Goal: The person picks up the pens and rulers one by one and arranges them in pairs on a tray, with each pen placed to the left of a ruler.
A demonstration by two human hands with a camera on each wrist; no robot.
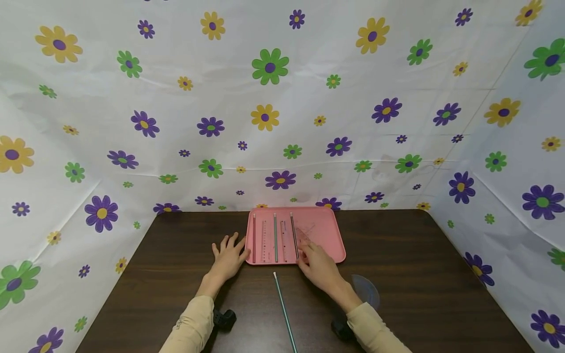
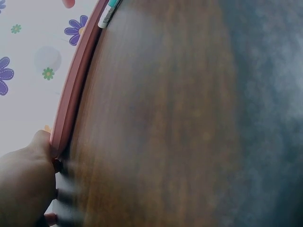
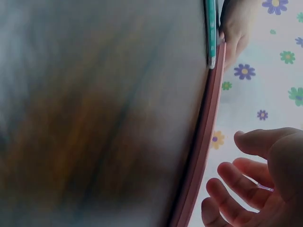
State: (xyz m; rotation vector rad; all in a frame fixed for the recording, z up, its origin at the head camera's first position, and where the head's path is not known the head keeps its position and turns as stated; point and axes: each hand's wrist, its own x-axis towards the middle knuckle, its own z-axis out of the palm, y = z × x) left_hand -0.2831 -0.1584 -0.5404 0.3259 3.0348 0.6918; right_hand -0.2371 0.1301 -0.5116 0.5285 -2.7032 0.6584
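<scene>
A pink tray [image 1: 326, 245] lies at the back of the table, holding a red pencil [image 1: 254, 240], a green pencil [image 1: 275, 240], a dark pencil [image 1: 294, 235], two clear rulers [image 1: 264, 245] and what looks like a clear set square [image 1: 306, 233]. My left hand [image 1: 228, 259] rests by the tray's left side, fingers spread, thumb touching the near-left corner. Over the near edge reaches my right hand [image 1: 320, 267], beside the dark pencil and set square. In the right wrist view its fingers [image 3: 236, 187] are loosely bent and apart, with nothing between them.
Between my forearms another green pencil [image 1: 284, 311] lies on the dark wooden table [image 1: 397, 264]. A clear protractor [image 1: 366, 290] is partly behind my right forearm. Flower-printed sheeting [image 1: 269, 147] surrounds the table at the back and sides.
</scene>
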